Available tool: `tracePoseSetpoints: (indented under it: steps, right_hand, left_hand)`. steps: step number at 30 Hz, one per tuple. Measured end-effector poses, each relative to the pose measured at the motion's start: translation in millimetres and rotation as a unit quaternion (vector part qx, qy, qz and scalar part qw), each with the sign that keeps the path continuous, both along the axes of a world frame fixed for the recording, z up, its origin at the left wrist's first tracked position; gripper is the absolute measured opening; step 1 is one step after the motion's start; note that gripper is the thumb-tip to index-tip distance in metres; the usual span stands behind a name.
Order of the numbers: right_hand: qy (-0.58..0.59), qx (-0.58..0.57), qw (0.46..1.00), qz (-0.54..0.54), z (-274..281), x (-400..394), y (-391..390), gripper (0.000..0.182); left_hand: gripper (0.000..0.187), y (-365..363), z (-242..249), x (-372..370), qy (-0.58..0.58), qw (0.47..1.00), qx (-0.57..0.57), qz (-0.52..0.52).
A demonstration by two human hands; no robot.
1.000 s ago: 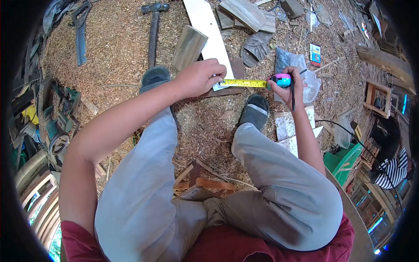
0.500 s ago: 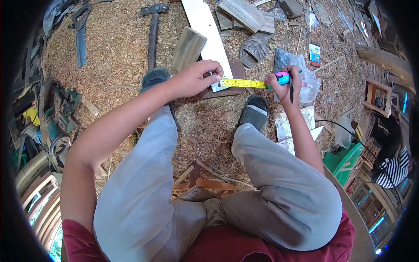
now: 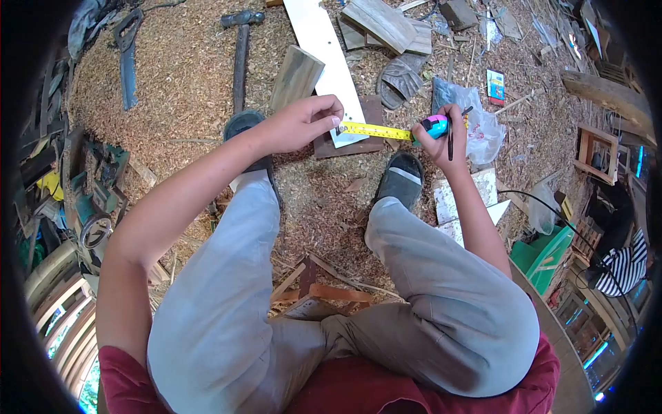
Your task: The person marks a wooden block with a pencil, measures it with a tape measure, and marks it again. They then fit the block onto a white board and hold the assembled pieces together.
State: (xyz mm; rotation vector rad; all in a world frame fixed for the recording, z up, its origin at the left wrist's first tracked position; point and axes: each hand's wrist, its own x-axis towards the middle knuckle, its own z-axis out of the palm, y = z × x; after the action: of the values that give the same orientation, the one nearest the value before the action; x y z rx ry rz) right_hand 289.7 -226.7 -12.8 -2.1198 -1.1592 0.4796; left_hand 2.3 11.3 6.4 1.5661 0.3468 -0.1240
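Note:
A yellow tape measure blade (image 3: 376, 131) stretches between my two hands, above the lower end of a long white board (image 3: 331, 65). My left hand (image 3: 307, 124) pinches the blade's end between thumb and fingertips. Wrapped round the pink and turquoise tape measure case (image 3: 434, 125) is my right hand (image 3: 447, 146). A thin dark pen-like stick (image 3: 450, 141) is also tucked between that hand's fingers; its exact kind I cannot make out. Under the white board's end lies a dark brown flat piece (image 3: 372, 114). A short wood block (image 3: 296, 77) leans beside the board.
Wood shavings cover the ground. A hammer (image 3: 240, 58) and a handsaw (image 3: 127, 62) lie at the upper left. Planks (image 3: 379, 24), a loose sandal (image 3: 400, 86) and a clear plastic bag (image 3: 486, 134) lie beyond my hands. A green container (image 3: 541, 252) is at right.
Both hands have shifted slightly left, carrying the tape measure with them. The dark stick's tip now shows above my right hand, pointing up and right.

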Motion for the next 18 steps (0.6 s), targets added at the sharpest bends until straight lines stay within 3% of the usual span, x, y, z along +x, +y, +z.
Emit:
tracePoseSetpoints:
  steps: [3, 8, 11, 14, 18]
  right_hand:
    - [0.007, 0.002, 0.999, -0.031, 5.6, -2.3, 3.7, 0.051]
    - [0.009, 0.038, 0.999, -0.032, 7.2, -2.1, 9.0, 0.042]
    - [-0.036, 0.059, 0.998, -0.015, 4.4, -1.8, 13.1, 0.042]
    - [0.019, 0.033, 0.997, -0.065, 5.8, -1.4, 20.4, 0.05]
    - [-0.027, 0.046, 0.993, -0.108, -9.9, 13.9, 35.6, 0.062]
  left_hand:
    - [0.019, 10.1, 14.1, -7.3, 0.038, 0.992, 0.087, 0.078]
    - [0.025, 34.6, -8.4, -18.9, 0.01, 0.946, 0.114, 0.304]
    - [0.038, 45.1, -28.9, -22.8, 0.048, 0.918, 0.206, 0.336]
    - [0.075, 43.7, -45.8, -25.9, 0.122, 0.864, 0.399, 0.283]
    - [0.119, 33.4, -33.3, -23.7, 0.215, 0.886, 0.381, 0.155]
